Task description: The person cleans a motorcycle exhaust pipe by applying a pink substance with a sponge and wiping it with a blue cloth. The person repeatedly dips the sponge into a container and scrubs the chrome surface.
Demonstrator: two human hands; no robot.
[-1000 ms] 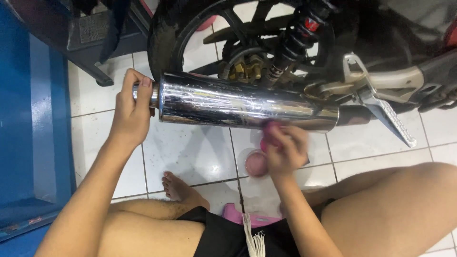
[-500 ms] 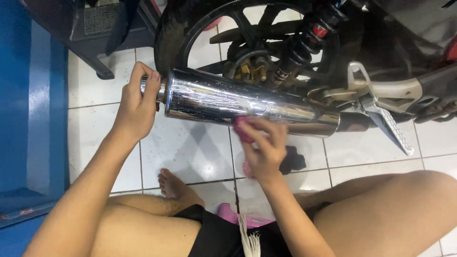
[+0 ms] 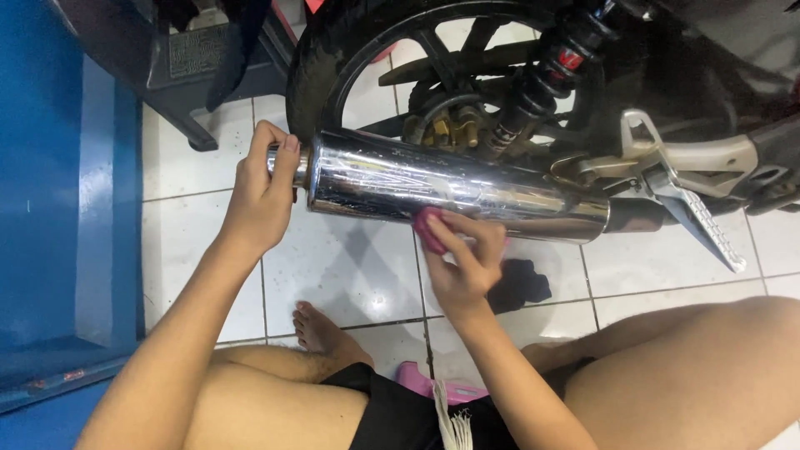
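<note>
Item: chrome exhaust muffler (image 3: 450, 187), long, cylindrical, mirror-bright with streaks and smears, mounted level beside the black rear wheel (image 3: 375, 67) above the white tiled floor (image 3: 350, 267). I see my left hand (image 3: 262, 196) closed around its narrow tail end; my right hand (image 3: 462, 254) pinches a pink cloth (image 3: 429, 229) against its underside. Dark rag (image 3: 518, 283) lies on the floor below.

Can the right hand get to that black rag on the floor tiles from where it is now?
Probably yes. The right hand presses a pink pad against the chrome exhaust, and the black rag lies on the tiles just beside it, with nothing between. It would have to let go of the pad first.
</note>
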